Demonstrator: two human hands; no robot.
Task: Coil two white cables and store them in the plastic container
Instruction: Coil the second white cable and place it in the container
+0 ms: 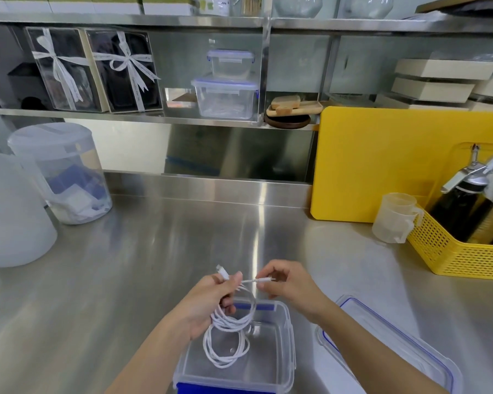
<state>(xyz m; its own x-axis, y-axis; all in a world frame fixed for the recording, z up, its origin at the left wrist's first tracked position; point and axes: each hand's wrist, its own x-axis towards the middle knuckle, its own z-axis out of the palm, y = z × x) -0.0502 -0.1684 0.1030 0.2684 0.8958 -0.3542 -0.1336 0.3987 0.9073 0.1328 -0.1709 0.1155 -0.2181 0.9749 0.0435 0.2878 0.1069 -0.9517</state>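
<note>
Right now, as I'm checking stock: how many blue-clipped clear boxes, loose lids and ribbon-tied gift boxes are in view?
Blue-clipped clear boxes: 3
Loose lids: 1
Ribbon-tied gift boxes: 2
Total: 6

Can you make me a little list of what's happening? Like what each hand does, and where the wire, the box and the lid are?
left hand: grips the looped white cable
right hand: pinches the cable's plug end
cable loops: hang down into the box; whether they touch the bottom cannot be told
box: clear plastic container with blue clips, open, on the shiny steel counter
lid: clear lid with a blue rim, lying flat on the counter, right of the box
second cable: cannot be told apart from the first
</note>
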